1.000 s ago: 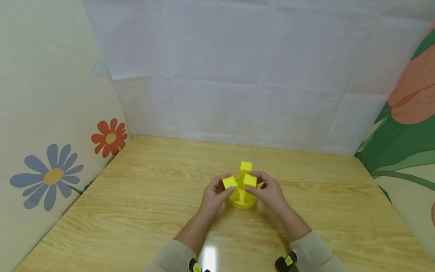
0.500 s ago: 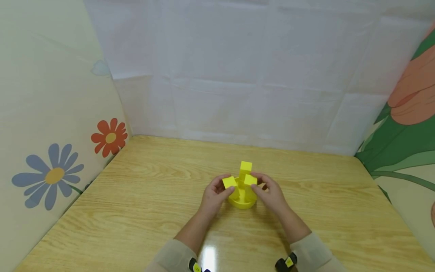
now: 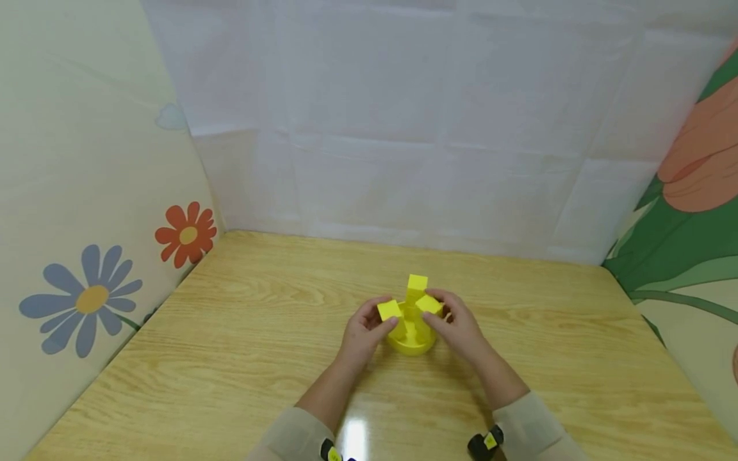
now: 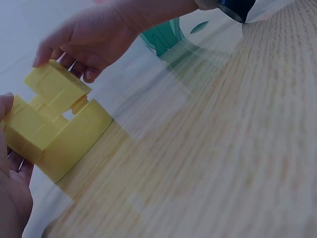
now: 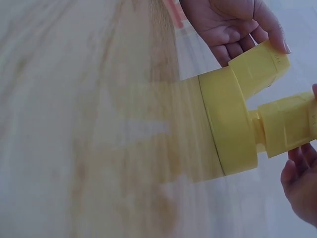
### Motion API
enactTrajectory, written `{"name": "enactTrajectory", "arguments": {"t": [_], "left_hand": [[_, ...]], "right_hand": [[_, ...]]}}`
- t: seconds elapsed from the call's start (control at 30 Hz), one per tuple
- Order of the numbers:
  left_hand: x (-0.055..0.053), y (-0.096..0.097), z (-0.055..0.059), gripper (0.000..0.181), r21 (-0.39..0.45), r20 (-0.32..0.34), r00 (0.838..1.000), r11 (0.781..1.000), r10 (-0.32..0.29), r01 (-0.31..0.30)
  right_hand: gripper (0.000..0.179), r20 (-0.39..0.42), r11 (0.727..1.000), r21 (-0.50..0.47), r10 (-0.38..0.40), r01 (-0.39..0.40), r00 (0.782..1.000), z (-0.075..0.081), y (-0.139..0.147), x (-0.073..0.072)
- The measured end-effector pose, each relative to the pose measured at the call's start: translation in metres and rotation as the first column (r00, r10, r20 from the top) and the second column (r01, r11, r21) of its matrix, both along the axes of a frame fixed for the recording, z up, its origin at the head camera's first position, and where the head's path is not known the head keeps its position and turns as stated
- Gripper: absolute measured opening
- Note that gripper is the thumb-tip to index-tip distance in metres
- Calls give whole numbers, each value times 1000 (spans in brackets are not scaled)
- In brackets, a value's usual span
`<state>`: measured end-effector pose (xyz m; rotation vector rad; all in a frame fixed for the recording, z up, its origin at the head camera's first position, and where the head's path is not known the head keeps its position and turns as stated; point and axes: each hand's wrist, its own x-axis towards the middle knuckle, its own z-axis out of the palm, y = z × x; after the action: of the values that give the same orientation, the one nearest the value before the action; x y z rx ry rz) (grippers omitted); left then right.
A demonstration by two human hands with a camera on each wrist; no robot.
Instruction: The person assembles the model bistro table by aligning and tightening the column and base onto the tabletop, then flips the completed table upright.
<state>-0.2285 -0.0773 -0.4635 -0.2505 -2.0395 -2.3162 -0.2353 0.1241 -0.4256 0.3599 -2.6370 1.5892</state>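
The wooden table (image 3: pixel 242 333) fills the lower half of the head view, with flower-printed panels at the left and right edges and a white sheet across the top. Just right of centre, low in that frame, stands the yellow round base (image 3: pixel 410 344) of a plastic toy, flat on the wood, with three square-ended blocks rising from it.

My left hand (image 3: pixel 362 333) is curled against the left block (image 3: pixel 389 310), thumb and fingertips pinching its sides; in the left wrist view that block (image 4: pixel 29 131) sits at the left edge against my palm. My right hand (image 3: pixel 458 325) pinches the right block (image 3: pixel 429 304) between thumb and forefinger, fingers bent round it. The tallest block (image 3: pixel 417 283) stands behind, untouched as far as I can see.

I judge the toy light, stiff and smooth, hard plastic that could slip under a loose pinch. The blocks seem to ride on narrow stems, so I would grip the flat block faces squarely and steady the base by its rim (image 5: pixel 228 129).
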Motion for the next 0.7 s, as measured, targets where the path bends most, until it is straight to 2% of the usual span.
{"name": "enactTrajectory", "arguments": {"t": [0.2,0.4,0.6,0.7], "left_hand": [[0,0,-1,46,-17,5,1000,1000,6,-6],[1,0,0,46,-17,8,1000,1000,9,-8],[1,0,-1,45,-21,10,1000,1000,1,0],[1,-1,-1,45,-24,16,1000,1000,2,-2]], "right_hand": [[49,57,997,-34,-61,63,997,-1,0,-2],[34,53,991,-123,-43,49,998,-2,4,-1],[34,55,991,-102,-80,86,995,-1,8,-1],[32,53,989,-123,-79,85,995,-2,11,1]]}}
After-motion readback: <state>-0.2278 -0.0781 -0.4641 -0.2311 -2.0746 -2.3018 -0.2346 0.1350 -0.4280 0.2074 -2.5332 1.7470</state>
